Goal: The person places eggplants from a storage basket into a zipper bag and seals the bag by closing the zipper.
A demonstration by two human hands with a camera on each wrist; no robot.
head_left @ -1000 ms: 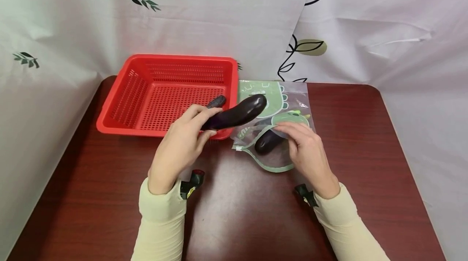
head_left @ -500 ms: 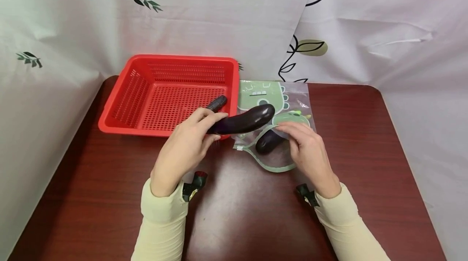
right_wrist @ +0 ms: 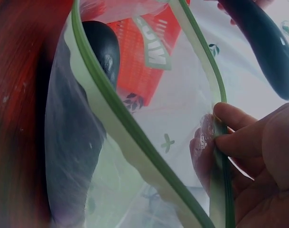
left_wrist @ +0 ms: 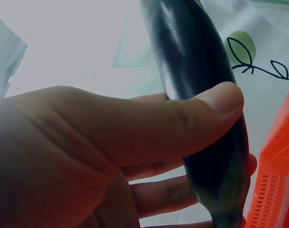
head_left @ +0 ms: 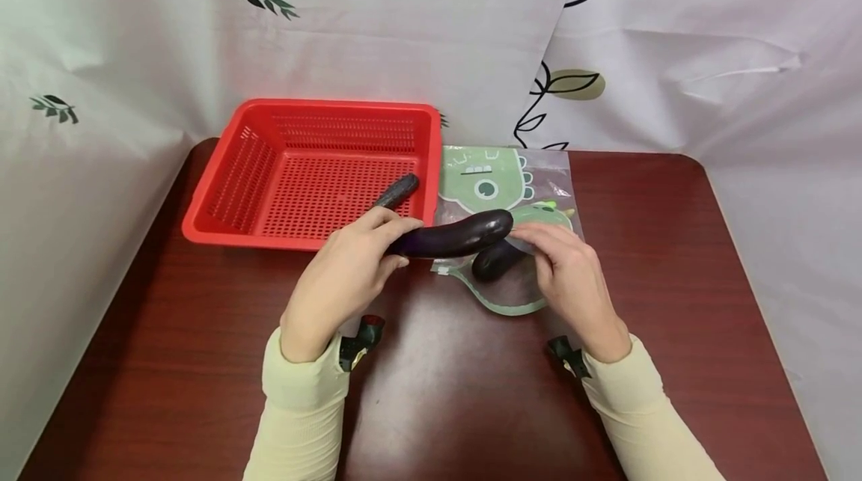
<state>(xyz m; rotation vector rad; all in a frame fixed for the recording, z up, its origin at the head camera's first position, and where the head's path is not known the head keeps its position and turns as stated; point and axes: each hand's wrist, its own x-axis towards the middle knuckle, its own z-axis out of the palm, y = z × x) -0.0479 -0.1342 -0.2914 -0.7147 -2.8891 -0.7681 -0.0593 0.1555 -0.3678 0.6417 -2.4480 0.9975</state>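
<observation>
My left hand grips a glossy dark eggplant by its stem end, thumb on one side and fingers on the other. The eggplant's round end points right, over the mouth of a clear zip bag with green trim and a green cartoon print. With thumb and fingers, my right hand pinches the upper edge of that bag, and its mouth gapes. Inside the bag lies another eggplant, its round end near the opening in the right wrist view. The held eggplant shows beyond the bag there.
A red perforated basket stands at the back left of the brown table. One dark, dull-skinned vegetable lies in its front right corner. Behind the table hangs a white curtain with leaf prints.
My left hand has moved right and slightly nearer me, carrying the eggplant from beside the basket to above the bag's mouth. The right hand keeps its pinch on the bag's edge, nearly still.
</observation>
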